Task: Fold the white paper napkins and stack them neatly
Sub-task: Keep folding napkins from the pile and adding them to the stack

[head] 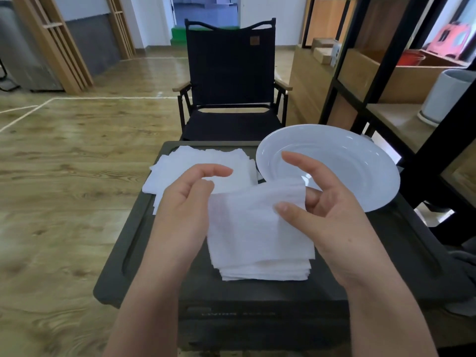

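A white paper napkin is held up between both hands above a neat stack of folded napkins on the dark table. My right hand pinches its right edge between thumb and fingers, with the forefinger raised. My left hand sits at its left edge with curled fingers; where it touches the paper is hidden. A loose, spread pile of unfolded napkins lies at the far left of the table.
A white plate rests on the dark table at the far right, overhanging its edge. A black folding chair stands beyond the table. Black-framed wooden shelves rise at the right. Wooden floor lies to the left.
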The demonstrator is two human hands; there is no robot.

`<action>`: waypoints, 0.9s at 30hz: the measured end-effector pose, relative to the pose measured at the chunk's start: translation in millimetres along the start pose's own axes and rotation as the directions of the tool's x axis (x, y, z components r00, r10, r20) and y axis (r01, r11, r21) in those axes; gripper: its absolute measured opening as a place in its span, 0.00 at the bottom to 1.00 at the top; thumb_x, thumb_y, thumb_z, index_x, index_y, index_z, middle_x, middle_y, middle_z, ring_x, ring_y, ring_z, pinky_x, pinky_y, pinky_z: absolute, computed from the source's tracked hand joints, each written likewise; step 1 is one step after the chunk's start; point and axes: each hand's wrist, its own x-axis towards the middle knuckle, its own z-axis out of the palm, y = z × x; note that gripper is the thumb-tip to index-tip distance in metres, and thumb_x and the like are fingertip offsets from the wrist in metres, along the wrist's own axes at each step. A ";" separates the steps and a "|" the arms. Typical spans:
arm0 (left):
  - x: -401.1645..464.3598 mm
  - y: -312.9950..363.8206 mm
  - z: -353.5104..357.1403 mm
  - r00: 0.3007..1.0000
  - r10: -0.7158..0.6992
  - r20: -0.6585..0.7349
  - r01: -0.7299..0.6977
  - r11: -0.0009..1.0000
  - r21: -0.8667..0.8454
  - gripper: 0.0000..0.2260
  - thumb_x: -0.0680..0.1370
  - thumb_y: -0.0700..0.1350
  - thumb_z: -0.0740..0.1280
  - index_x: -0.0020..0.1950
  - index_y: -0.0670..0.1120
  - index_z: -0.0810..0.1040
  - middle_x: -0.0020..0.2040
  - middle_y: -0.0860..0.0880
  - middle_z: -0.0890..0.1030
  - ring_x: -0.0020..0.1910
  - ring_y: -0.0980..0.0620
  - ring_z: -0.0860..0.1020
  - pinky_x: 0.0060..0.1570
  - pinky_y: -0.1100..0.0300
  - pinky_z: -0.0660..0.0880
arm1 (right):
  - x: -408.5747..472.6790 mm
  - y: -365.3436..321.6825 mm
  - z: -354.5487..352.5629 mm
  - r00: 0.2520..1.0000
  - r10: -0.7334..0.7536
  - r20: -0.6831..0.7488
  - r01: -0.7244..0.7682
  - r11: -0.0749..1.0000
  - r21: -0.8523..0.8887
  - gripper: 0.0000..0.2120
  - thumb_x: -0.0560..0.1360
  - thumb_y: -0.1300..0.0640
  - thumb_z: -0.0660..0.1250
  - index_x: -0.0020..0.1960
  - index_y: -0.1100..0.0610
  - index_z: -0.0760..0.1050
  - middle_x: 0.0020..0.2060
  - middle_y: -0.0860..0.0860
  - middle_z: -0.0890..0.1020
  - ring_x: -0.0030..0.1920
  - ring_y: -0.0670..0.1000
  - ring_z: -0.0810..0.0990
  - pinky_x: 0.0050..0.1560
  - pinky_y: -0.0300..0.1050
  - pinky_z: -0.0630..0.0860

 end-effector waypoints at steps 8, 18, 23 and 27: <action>-2.3 -1.3 -7.6 0.979 0.166 0.117 -0.170 0.985 0.022 0.05 0.67 0.54 0.75 0.41 0.55 0.85 0.37 0.53 0.85 0.36 0.48 0.82 0.39 0.53 0.78 | 0.3 5.1 -0.9 0.996 -0.094 0.001 0.093 0.989 -0.113 0.26 0.75 0.65 0.70 0.62 0.37 0.74 0.44 0.48 0.87 0.48 0.49 0.86 0.51 0.51 0.81; 0.9 -2.6 -16.7 0.950 0.278 0.141 -0.303 0.930 0.208 0.10 0.65 0.63 0.73 0.41 0.60 0.81 0.55 0.67 0.76 0.58 0.66 0.73 0.48 0.74 0.66 | 4.3 12.3 -4.9 0.990 -0.041 -0.131 0.015 0.981 -0.191 0.03 0.70 0.50 0.73 0.42 0.43 0.85 0.48 0.40 0.83 0.43 0.41 0.81 0.45 0.38 0.78; 1.2 -1.8 -13.8 0.971 0.067 0.231 -0.061 0.998 -0.034 0.10 0.72 0.54 0.68 0.42 0.48 0.82 0.36 0.54 0.84 0.34 0.59 0.80 0.38 0.69 0.72 | 2.3 7.9 -7.4 0.991 0.075 -0.107 -0.075 0.997 -0.002 0.07 0.76 0.55 0.68 0.47 0.52 0.85 0.42 0.48 0.88 0.44 0.48 0.87 0.47 0.44 0.80; 2.2 -8.9 -12.4 0.962 -0.078 0.261 0.071 0.997 0.038 0.11 0.80 0.50 0.63 0.44 0.50 0.83 0.39 0.48 0.86 0.42 0.47 0.84 0.52 0.49 0.77 | 3.9 17.0 -15.9 0.976 0.207 -0.062 -0.215 0.961 -0.174 0.14 0.81 0.52 0.62 0.46 0.51 0.85 0.42 0.50 0.88 0.46 0.53 0.87 0.54 0.54 0.81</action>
